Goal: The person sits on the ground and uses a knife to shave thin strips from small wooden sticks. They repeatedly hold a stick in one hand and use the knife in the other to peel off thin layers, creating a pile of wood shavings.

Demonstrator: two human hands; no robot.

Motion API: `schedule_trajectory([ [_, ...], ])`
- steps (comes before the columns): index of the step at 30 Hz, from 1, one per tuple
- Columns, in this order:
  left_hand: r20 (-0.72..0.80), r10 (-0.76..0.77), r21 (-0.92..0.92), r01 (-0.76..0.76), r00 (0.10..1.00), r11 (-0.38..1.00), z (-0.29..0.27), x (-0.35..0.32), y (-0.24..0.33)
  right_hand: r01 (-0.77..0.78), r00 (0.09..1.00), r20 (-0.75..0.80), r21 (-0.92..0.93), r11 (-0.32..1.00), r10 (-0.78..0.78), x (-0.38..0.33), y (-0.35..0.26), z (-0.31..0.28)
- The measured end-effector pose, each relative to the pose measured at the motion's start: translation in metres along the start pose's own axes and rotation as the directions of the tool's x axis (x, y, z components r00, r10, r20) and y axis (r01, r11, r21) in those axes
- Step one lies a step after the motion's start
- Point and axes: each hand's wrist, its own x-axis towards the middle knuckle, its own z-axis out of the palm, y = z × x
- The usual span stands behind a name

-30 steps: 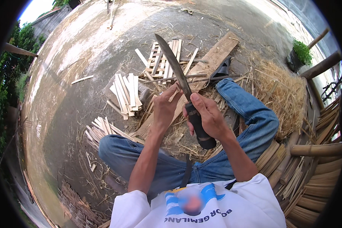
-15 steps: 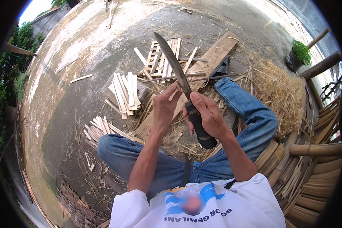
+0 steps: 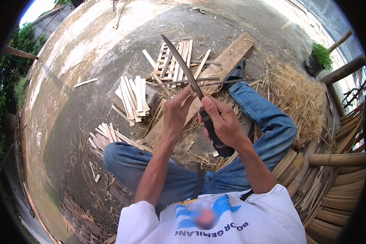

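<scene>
My right hand [image 3: 222, 122] is wrapped around the black handle of a large knife [image 3: 187, 70], thumb lying along the base of the blade. Its long curved blade tilts up and away to the left. Close beside the blade, my left hand [image 3: 176, 114] pinches a thin pale bamboo strip [image 3: 192, 92]; most of that strip is hidden by fingers and blade. Both hands are above my crossed legs. Beyond them, a bundle of pale strips [image 3: 131, 95] rests on a block, and a lattice-like stack of strips [image 3: 183, 61] lies farther off.
A long wooden plank [image 3: 227, 57] runs diagonally ahead of me. More strips [image 3: 105, 138] lie by my left knee. A heap of fine shavings [image 3: 299, 105] sits to the right, near bamboo poles [image 3: 339, 160] and a potted plant [image 3: 322, 57].
The blade has turned slightly, now showing a narrower side, and the handle's end has shifted a little right. Both hands keep nearly the same place and hold.
</scene>
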Motion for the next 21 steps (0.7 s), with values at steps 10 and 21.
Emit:
schedule_trajectory([
  [10, 0.062, -0.022, 0.106, 0.016, 0.998, 0.994, -0.004, 0.002, 0.006, 0.012, 1.0, 0.017, -0.076, 0.997, -0.011, -0.001, -0.008, -0.006],
  [21, 0.065, -0.024, 0.063, 0.02, 0.998, 0.998, -0.004, 0.0, 0.016, 0.034, 0.999, 0.018, -0.089, 0.995, -0.032, -0.005, -0.007, -0.014],
])
